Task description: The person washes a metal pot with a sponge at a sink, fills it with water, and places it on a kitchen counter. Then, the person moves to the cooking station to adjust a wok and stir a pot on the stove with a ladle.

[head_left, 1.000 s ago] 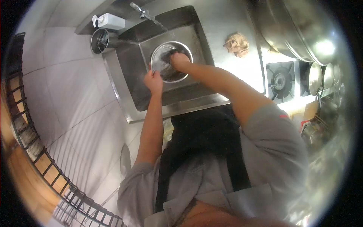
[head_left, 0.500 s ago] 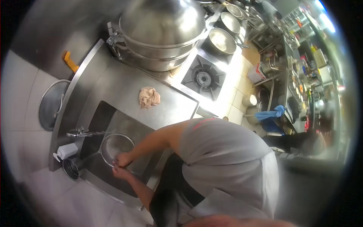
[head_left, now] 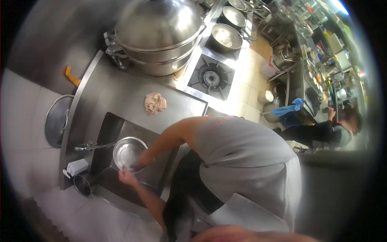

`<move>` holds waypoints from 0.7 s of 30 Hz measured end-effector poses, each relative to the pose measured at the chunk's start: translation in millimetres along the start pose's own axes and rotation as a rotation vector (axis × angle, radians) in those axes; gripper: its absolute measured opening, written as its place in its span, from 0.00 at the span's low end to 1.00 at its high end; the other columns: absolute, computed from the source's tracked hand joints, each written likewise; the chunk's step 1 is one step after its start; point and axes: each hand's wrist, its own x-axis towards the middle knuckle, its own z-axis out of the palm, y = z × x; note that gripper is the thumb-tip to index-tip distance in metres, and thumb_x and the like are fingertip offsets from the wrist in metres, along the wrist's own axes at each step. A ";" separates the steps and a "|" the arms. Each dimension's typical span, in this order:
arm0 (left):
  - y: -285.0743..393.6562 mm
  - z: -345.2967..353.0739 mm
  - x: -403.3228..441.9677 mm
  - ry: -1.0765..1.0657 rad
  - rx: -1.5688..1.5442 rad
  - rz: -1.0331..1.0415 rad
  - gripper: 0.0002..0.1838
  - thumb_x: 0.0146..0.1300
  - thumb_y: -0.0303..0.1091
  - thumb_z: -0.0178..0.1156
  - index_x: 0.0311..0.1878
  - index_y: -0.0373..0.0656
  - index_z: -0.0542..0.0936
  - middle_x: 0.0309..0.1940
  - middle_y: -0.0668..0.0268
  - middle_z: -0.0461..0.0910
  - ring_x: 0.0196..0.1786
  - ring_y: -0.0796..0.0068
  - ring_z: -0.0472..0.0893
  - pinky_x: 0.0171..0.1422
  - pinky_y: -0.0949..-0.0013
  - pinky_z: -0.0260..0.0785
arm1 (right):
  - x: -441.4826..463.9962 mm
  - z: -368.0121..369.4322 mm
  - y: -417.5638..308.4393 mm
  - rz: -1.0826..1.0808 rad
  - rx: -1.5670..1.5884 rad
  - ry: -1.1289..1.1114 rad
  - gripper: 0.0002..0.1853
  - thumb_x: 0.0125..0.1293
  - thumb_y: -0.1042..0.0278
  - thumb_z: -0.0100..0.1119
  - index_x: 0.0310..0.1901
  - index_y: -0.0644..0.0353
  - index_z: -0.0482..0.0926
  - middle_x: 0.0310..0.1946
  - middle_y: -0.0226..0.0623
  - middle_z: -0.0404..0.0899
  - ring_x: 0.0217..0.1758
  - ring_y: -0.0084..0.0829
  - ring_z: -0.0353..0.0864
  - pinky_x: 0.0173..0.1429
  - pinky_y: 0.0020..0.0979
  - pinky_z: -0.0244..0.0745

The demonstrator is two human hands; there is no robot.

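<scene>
A round metal bowl [head_left: 128, 151] sits tilted in the steel sink [head_left: 109, 121], beside the stream from the faucet [head_left: 86, 146]. My left hand [head_left: 127, 176] pinches the bowl's near rim. Inside the bowl, at its right side, is my right hand [head_left: 144, 159], blurred, with its fingers closed round something dark that I cannot make out. A crumpled tan cloth [head_left: 155, 103] lies on the steel counter behind the sink.
A white pump bottle [head_left: 77, 166] and a dark metal container [head_left: 82, 185] stand at the sink's left edge. Beyond the counter are a large domed steamer [head_left: 161, 28], a burner [head_left: 211, 76] and pans [head_left: 226, 37]. A person [head_left: 326, 133] is at the far right.
The view has swung toward the stove and the room at the right. My right hand has moved within the bowl, away from my left hand, which stays at the rim.
</scene>
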 end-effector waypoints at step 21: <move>44.8 -9.5 -34.4 -0.102 0.136 -0.461 0.12 0.54 0.26 0.55 0.39 0.28 0.80 0.30 0.48 0.83 0.37 0.48 0.86 0.44 0.51 0.76 | 1.6 24.5 -20.6 0.189 0.182 0.265 0.11 0.60 0.60 0.62 0.43 0.52 0.83 0.38 0.37 0.86 0.45 0.42 0.86 0.51 0.47 0.79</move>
